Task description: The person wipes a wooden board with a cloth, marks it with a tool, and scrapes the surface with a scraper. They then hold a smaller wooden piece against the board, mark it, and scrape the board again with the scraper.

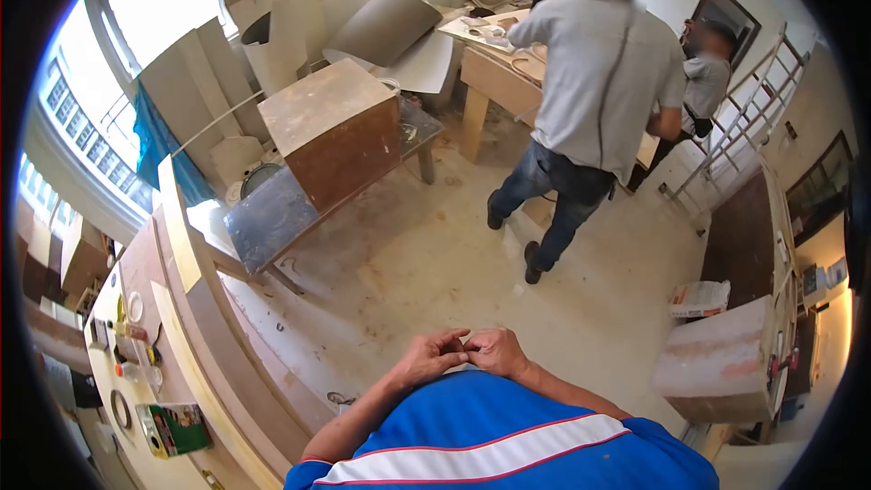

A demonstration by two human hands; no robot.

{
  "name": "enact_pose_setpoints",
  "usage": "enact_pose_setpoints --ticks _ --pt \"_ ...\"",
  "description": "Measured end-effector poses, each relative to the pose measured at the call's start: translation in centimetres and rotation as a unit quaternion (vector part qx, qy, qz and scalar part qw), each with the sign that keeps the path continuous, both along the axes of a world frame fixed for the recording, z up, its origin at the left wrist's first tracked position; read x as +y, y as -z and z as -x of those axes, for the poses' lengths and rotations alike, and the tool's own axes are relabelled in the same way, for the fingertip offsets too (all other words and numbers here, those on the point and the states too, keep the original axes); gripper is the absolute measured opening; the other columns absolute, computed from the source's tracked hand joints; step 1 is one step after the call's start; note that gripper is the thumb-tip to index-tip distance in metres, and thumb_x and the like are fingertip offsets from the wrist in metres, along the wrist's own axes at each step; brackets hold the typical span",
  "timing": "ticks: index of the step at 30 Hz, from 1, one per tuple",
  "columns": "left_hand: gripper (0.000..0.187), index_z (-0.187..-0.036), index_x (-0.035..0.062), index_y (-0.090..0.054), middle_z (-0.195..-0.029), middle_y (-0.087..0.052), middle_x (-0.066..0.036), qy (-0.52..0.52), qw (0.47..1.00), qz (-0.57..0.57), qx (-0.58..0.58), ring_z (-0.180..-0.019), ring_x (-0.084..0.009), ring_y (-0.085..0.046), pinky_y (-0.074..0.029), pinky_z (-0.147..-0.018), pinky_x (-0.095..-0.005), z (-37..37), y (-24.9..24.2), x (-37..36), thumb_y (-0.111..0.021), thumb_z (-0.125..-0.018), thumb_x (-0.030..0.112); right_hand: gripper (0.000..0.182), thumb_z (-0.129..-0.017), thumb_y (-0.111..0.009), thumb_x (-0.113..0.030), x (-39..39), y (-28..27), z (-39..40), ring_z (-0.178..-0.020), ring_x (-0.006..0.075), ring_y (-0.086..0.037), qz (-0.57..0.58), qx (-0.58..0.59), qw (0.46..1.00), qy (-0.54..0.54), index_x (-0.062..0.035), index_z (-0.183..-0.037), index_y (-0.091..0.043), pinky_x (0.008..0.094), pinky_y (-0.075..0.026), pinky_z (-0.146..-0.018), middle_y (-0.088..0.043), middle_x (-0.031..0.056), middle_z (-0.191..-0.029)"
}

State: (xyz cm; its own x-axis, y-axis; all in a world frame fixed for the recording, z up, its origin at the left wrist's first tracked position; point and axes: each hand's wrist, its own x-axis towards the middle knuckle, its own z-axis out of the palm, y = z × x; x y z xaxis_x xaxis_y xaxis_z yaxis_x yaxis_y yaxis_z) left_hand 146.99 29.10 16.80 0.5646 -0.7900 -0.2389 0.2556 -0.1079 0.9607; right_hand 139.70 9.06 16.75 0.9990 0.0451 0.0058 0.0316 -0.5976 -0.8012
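Observation:
My left hand [426, 357] and my right hand [496, 351] meet in front of my blue shirt [472, 404], close to my belly. The fingers of both are curled inward and touch at the tips. Anything pinched between them is too small or too hidden to make out. Below the hands is the dusty floor [408, 281]; neither hand touches furniture or tools.
Ahead, a person in a grey shirt [603, 82] stands at a workbench [494, 82]; another person [708, 77] is near a ladder [748, 104]. A wooden box [340, 141] rests on a low table [268, 218]. A green can [181, 428] stands at left, a cabinet [717, 363] at right.

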Motion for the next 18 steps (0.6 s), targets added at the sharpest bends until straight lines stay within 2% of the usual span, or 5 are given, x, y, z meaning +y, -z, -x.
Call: enact_pose_setpoints --ticks 4,8,10,14,18 --pt "0.056 -0.146 -0.0036 -0.053 -0.107 -0.074 -0.007 0.037 0.999 -0.01 0.033 -0.101 -0.0133 -0.066 -0.053 -0.094 -0.0301 -3.1 -0.7 -2.3 -0.073 -0.095 0.011 0.017 -0.076 -0.08 -0.025 -1.9 0.8 -1.7 -0.068 0.0307 -0.069 0.059 -0.03 0.998 0.015 -0.0092 -0.078 -0.075 0.0406 -0.052 -0.058 -0.069 0.0112 -0.073" --pt "0.052 -0.142 -0.0034 -0.057 -0.11 -0.075 -0.01 0.061 0.996 -0.041 0.039 -0.103 -0.014 -0.066 -0.053 -0.096 -0.03 -7.0 0.3 -5.9 -0.072 -0.093 0.007 0.025 -0.078 -0.078 -0.033 -5.3 2.1 -4.7 -0.067 0.0327 -0.068 0.045 -0.029 0.998 0.026 -0.0093 -0.073 -0.072 0.0434 -0.051 -0.057 -0.068 0.0119 -0.071" --pt "0.052 -0.142 -0.0025 -0.058 -0.11 -0.075 -0.01 0.065 0.995 -0.062 0.048 -0.101 -0.0131 -0.066 -0.053 -0.094 -0.0286 -9.3 -0.9 -8.0 -0.072 -0.092 0.005 0.033 -0.08 -0.076 -0.04 -7.3 2.5 -6.9 -0.067 0.0348 -0.069 0.038 -0.036 0.998 0.034 -0.0094 -0.07 -0.071 0.0453 -0.051 -0.056 -0.069 0.0135 -0.071" --pt "0.051 -0.141 -0.006 -0.057 -0.115 -0.074 -0.012 0.095 0.992 -0.08 0.025 -0.104 -0.0146 -0.066 -0.053 -0.096 -0.0292 -14.5 -3.3 -13.5 -0.07 -0.093 0.005 0.029 -0.076 -0.08 -0.037 -11.7 1.4 -12.0 -0.065 0.0344 -0.067 0.039 -0.036 0.996 0.065 -0.01 -0.07 -0.071 0.0447 -0.051 -0.056 -0.068 0.0115 -0.069" --pt "0.067 -0.148 -0.0129 -0.043 -0.118 -0.073 -0.02 0.066 0.991 -0.106 0.04 -0.107 -0.0209 -0.068 -0.054 -0.098 -0.0326 -17.8 -4.9 -18.9 -0.071 -0.089 0.001 0.036 -0.077 -0.08 -0.044 -16.3 1.9 -15.4 -0.066 0.0343 -0.069 -0.002 -0.04 0.994 0.099 -0.0087 -0.071 -0.072 0.0443 -0.052 -0.058 -0.069 0.0134 -0.071"
